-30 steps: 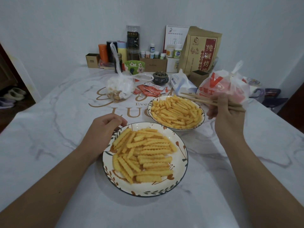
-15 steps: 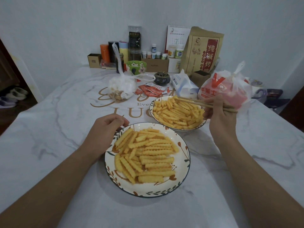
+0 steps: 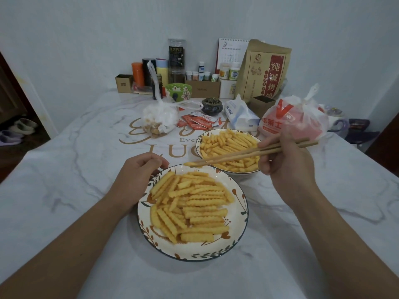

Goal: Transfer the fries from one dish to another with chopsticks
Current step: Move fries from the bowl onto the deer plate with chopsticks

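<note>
Right hand (image 3: 287,162) grips 2 wooden chopsticks (image 3: 248,153), tips pinching 1 crinkle-cut yellow fry (image 3: 191,164) above far rim of near leaf-patterned white plate (image 3: 239,214); left hand (image 3: 138,175), fingers curled, holds that rim

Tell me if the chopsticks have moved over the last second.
Yes. The chopsticks swung toward the person: their tips, earlier over the far bowl, now hold a fry at the near plate's far rim.
</note>
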`<action>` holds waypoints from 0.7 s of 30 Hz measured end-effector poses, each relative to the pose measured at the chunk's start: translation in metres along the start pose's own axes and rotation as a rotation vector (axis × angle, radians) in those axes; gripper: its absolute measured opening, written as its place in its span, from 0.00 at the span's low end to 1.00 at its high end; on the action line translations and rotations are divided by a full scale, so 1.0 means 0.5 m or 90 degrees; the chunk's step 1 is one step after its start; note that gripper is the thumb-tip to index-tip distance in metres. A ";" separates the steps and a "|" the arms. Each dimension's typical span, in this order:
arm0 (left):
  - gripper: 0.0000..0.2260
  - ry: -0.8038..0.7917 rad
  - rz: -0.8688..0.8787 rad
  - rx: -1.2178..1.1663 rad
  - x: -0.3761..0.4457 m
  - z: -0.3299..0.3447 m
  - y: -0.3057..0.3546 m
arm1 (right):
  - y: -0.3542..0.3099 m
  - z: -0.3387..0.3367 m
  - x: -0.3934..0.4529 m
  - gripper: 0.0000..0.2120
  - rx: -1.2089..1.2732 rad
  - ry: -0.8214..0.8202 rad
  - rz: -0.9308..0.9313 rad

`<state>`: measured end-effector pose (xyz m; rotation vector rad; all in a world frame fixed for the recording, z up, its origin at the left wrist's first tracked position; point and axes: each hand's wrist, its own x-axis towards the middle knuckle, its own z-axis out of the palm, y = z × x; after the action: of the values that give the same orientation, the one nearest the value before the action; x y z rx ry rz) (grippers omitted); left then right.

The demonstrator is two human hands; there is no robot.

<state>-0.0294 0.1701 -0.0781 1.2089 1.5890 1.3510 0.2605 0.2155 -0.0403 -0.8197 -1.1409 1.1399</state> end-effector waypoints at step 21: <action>0.14 -0.014 -0.005 -0.012 0.008 -0.003 -0.007 | -0.029 0.014 0.058 0.17 -0.201 0.141 -0.129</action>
<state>-0.0327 0.1734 -0.0811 1.2017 1.5616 1.3405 0.2579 0.2395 -0.0172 -1.0192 -1.2016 0.6921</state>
